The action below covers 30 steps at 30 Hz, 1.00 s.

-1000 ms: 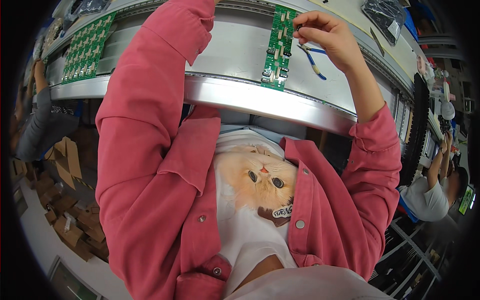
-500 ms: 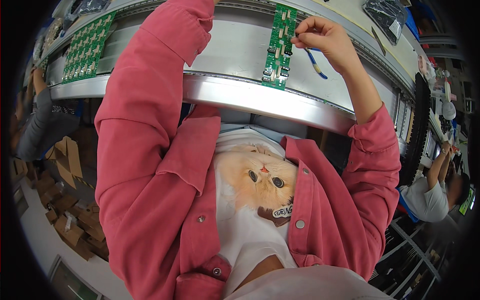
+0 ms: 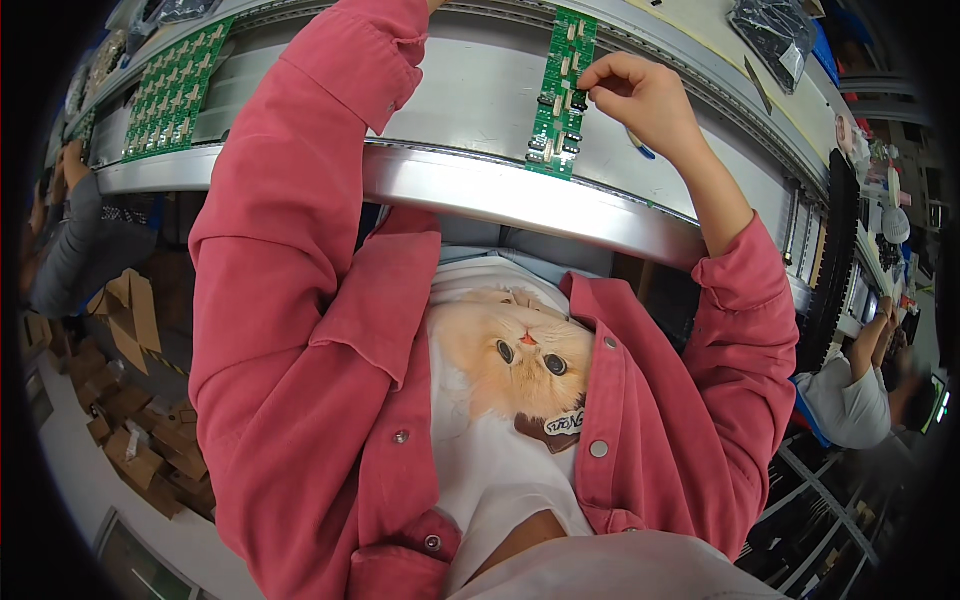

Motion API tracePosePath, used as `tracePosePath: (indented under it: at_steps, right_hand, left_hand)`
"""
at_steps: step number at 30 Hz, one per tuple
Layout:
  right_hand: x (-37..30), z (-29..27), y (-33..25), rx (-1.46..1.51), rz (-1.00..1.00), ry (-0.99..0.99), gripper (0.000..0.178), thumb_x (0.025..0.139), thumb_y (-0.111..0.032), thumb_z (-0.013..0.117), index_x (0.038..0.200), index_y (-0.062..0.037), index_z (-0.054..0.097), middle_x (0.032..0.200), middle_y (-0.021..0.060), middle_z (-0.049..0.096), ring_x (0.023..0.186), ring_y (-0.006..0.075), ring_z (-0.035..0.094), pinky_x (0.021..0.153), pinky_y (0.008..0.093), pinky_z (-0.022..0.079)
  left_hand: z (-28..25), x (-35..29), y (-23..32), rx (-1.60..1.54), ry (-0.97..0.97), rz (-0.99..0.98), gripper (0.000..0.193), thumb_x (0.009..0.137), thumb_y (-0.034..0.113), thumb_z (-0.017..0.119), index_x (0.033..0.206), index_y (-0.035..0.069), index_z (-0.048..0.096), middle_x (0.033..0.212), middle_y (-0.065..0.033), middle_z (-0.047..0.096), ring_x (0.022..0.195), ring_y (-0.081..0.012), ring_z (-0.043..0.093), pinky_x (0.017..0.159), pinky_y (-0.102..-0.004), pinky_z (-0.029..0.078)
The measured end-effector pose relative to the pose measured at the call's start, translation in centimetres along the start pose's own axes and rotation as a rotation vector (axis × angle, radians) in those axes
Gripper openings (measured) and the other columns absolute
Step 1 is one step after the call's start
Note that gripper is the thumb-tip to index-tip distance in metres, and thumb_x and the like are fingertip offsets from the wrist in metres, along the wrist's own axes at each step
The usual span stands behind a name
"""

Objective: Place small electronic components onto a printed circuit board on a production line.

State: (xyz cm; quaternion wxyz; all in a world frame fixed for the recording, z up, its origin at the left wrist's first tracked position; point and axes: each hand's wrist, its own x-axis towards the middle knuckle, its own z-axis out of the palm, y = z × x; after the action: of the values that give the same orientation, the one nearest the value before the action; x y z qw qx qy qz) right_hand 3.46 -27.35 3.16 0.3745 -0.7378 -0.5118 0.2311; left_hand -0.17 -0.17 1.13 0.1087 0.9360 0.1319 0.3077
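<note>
A green circuit board (image 3: 553,118) lies across the metal conveyor track in front of me, with pale connectors and several black parts on it. At the board's right edge is my right hand (image 3: 645,100), its thumb and forefinger brought together in a pinch. Whatever the fingertips hold is too small to make out. Below this hand shows the end of a thin blue and yellow tool (image 3: 643,149); the hand hides the rest, and its kind is unclear. My left arm (image 3: 345,90) reaches past the top edge, so that hand is out of the picture.
Another green board panel (image 3: 178,92) lies on the track at the left. The metal front rail (image 3: 480,190) runs between me and the track. A black plastic bag (image 3: 770,38) sits at the far right. Two people work nearby, one on each side; cardboard boxes (image 3: 150,440) are at lower left.
My right hand has shifted slightly down and left, its fingertips now at the board's edge. The blue and yellow tool is now mostly covered by the hand. My left arm looks unchanged.
</note>
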Motion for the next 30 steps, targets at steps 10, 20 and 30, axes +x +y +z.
tracePosePath:
  at_steps: [10, 20, 30]
  right_hand:
    - [-0.4, 0.5, 0.7, -0.068, -0.077, 0.031, 0.012, 0.073, -0.002, 0.062, 0.083, -0.0043, 0.068, 0.075, 0.0005, 0.064, 0.062, 0.0101, 0.054, 0.062, 0.0219, 0.045]
    - [0.0, -0.5, 0.5, -0.223, -0.186, -0.003, 0.012, 0.077, -0.001, 0.060, 0.086, -0.0045, 0.067, 0.081, 0.0006, 0.062, 0.065, 0.0108, 0.052, 0.061, 0.0210, 0.043]
    - [8.4, -6.5, 8.9, -0.856, -0.208, 0.321, 0.017, 0.075, -0.005, 0.056, 0.088, -0.0050, 0.067, 0.085, 0.0076, 0.064, 0.071, 0.0215, 0.057, 0.067, 0.0293, 0.047]
  left_hand:
    - [-0.5, 0.2, 0.3, -0.131, 0.100, 0.280, 0.015, 0.073, 0.006, 0.054, 0.077, 0.003, 0.068, 0.076, -0.0133, 0.067, 0.066, -0.0338, 0.061, 0.064, -0.0392, 0.049]
    - [-5.8, -2.3, 6.0, -0.423, -0.167, 0.028, 0.014, 0.070, 0.004, 0.057, 0.078, 0.001, 0.068, 0.069, -0.0086, 0.066, 0.061, -0.0221, 0.060, 0.061, -0.0302, 0.049]
    - [-7.2, -6.0, 9.3, -0.607, -0.598, -0.022, 0.011, 0.070, 0.000, 0.059, 0.078, -0.001, 0.067, 0.068, -0.0057, 0.064, 0.060, -0.0121, 0.056, 0.059, -0.0231, 0.047]
